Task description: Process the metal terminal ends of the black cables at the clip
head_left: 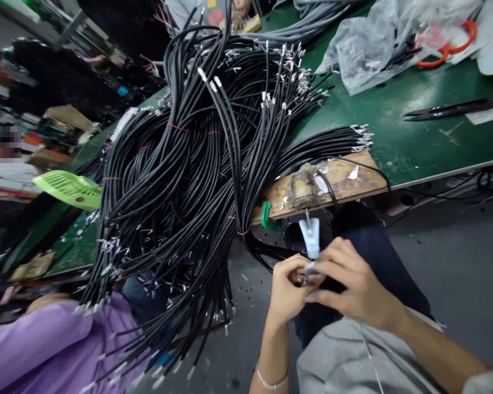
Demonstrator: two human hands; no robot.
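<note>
My left hand is closed, with its fingers curled round the end of a bunch of black cables that comes in from the pile. A small silvery bit shows between my hands at the cable end. Against it, the fingertips of my right hand are drawn together; what they pinch is too small to name. Just above my fingers a light-blue clip-like piece sits on the shaft of a small motor wrapped in clear plastic. That motor rests on a wooden board at the table edge.
A big heap of black cables with white ends covers the green table. A green clamp grips the board. Snips, orange-handled scissors and plastic bags lie right. A person in purple sits left, near a green fan.
</note>
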